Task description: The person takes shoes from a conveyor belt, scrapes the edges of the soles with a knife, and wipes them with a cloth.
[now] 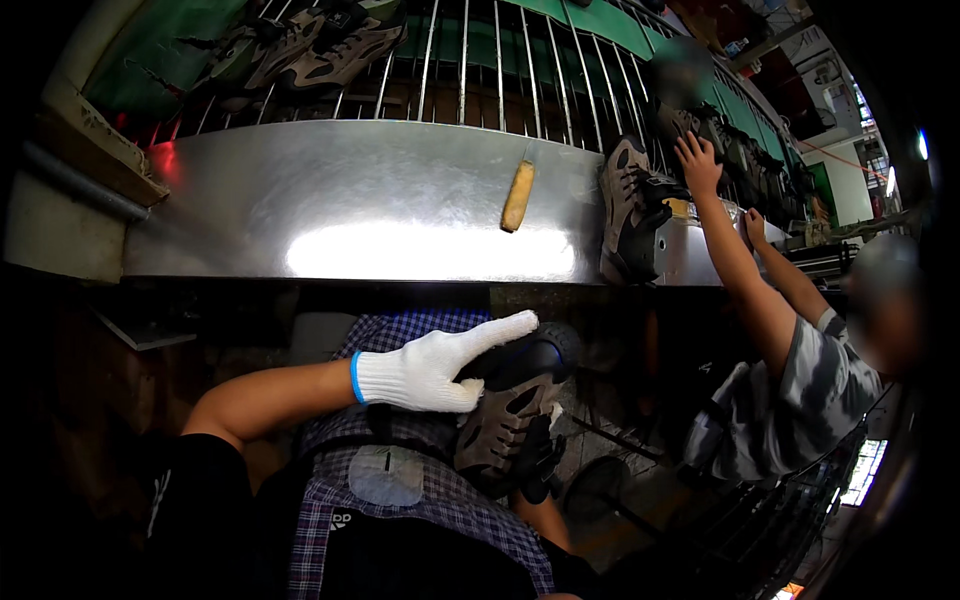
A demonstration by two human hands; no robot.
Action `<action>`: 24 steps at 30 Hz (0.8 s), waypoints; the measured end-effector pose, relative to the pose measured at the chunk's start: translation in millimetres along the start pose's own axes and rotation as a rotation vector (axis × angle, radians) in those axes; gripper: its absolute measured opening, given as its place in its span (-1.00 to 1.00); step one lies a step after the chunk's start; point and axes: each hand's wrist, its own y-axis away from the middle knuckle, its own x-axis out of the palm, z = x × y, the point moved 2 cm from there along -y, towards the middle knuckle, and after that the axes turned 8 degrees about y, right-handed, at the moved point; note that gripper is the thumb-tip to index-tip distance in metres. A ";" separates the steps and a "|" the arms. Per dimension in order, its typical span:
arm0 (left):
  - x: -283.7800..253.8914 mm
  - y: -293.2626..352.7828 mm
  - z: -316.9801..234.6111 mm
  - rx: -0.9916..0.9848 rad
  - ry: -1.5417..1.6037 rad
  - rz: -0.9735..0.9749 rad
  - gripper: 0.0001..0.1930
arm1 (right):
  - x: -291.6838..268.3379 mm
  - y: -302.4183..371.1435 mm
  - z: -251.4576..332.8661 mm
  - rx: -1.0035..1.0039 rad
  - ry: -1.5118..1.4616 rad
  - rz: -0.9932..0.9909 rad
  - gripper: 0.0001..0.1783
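Note:
My left hand [435, 368], in a white knit glove with a blue cuff edge, lies over the toe end of a brown and black sneaker [500, 420]. Its fingers are stretched out and its thumb stands apart, close against the upper. The sneaker is held over my lap, its dark toe pointing toward the bench. From below, my right forearm [545, 522] reaches to the sneaker's collar; the hand is mostly hidden by the shoe and appears to hold it there. On the metal bench top [250, 215] rests a small tool with a yellowish handle [517, 197] and a thin tip.
Another sneaker [625, 215] stands on the bench's right part. Beyond the bench runs a rack of metal bars [463, 70], with more sneakers [345, 50] at far left. At right, a co-worker's hand [700, 165] touches shoes on the rack.

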 end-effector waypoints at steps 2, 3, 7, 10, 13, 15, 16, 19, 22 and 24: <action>7.4 2.6 7.4 0.031 -0.013 -0.041 0.08 | 9.1 1.2 1.5 -0.016 0.041 -0.099 -0.13; 18.4 6.5 14.0 0.080 -0.042 -0.095 0.11 | 13.4 2.5 2.6 -0.018 0.062 -0.149 -0.09; 32.4 8.9 8.8 0.246 -0.173 -0.222 0.23 | 26.5 -9.1 12.5 -0.001 0.163 -0.318 0.07; 6.3 -1.6 -11.8 0.280 -0.165 -0.149 0.32 | 29.8 -22.3 20.4 0.068 0.264 -0.490 0.19; -26.7 -18.4 -61.1 0.258 -0.337 -0.205 0.17 | 14.5 -38.1 30.5 0.228 0.738 -1.022 0.16; -54.6 -22.0 -94.8 0.085 -0.338 -0.222 0.00 | 74.0 -102.3 -4.3 0.156 1.256 -0.835 -0.20; -74.1 -19.3 -98.0 0.016 -0.331 -0.202 -0.02 | 95.5 -127.2 -12.2 0.148 1.777 -0.768 -0.21; -130.7 21.9 -73.3 -0.335 0.182 -0.231 -0.08 | 178.8 -177.5 -64.9 0.691 2.380 -0.754 -0.18; -146.3 59.3 -49.7 -0.239 -0.196 -0.138 -0.08 | 195.1 -162.2 -85.5 0.632 2.531 -0.253 -0.19; -150.4 69.7 -42.6 -0.256 -0.192 -0.159 -0.04 | 185.1 -156.5 -72.1 0.422 2.696 -0.112 -0.21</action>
